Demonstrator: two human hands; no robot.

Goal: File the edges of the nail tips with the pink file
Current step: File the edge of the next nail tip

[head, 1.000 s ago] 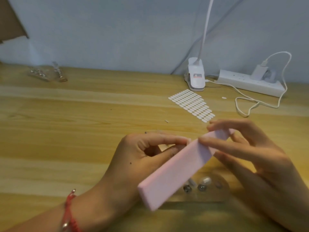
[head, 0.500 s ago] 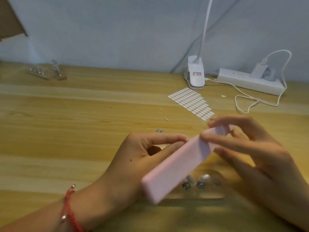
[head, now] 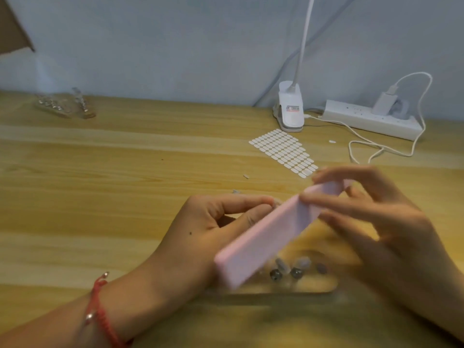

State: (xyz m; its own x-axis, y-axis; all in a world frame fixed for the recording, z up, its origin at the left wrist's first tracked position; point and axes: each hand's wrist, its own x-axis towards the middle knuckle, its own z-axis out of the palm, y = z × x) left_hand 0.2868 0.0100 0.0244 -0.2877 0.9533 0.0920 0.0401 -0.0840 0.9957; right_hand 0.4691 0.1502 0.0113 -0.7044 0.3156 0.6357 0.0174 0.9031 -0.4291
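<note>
- The pink file, a thick block, is held in the air above the worktop, sloping from upper right down to lower left; it is blurred.
- Its upper end is gripped by the right hand, with the thumb laid across the near face and the fingers curled over the far side.
- The left hand is placed just left of the file, its thumb and forefinger curled together in a pinch on a nail tip, of which only a pale sliver is seen.
- The nail tip is set against the file's upper edge, about midway along it.
- The file's lower end is seen in front of the heel of the left hand.
- A red bracelet is worn on the left wrist.
- A clear holder with small pieces is partly covered by the file.
- A sheet of white adhesive tabs lies further back, near a clip lamp and a power strip.
</note>
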